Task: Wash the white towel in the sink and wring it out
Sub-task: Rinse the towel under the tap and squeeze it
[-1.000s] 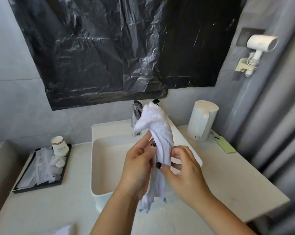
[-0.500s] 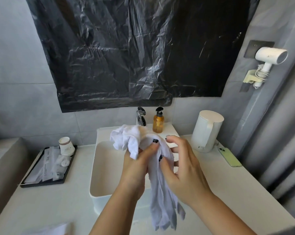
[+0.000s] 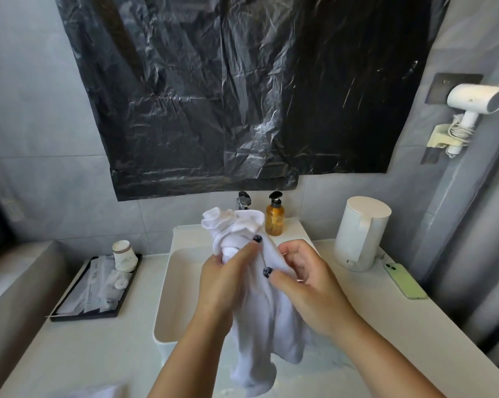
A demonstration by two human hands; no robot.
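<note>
The white towel [image 3: 259, 326] is bunched up and held over the white rectangular sink [image 3: 168, 297]. My left hand [image 3: 225, 280] grips it near the top, thumb across the cloth, and a crumpled end sticks up above the fingers. My right hand [image 3: 305, 282] holds the cloth just to the right, fingers curled into it. The long lower part of the towel hangs down in front of the sink's near rim. Behind the towel stands the chrome tap [image 3: 243, 200]; no running water shows.
An amber soap pump bottle [image 3: 274, 218] stands on the sink's back ledge. A white kettle [image 3: 361, 234] and a green phone [image 3: 403, 280] sit on the counter to the right. A black tray [image 3: 96, 288] with sachets and paper cups lies left. A hair dryer [image 3: 472, 104] hangs on the right wall.
The upright twisted end of the towel has flopped into a loose bunch above my left hand. Both hands have regripped closer together and the hanging end reaches lower.
</note>
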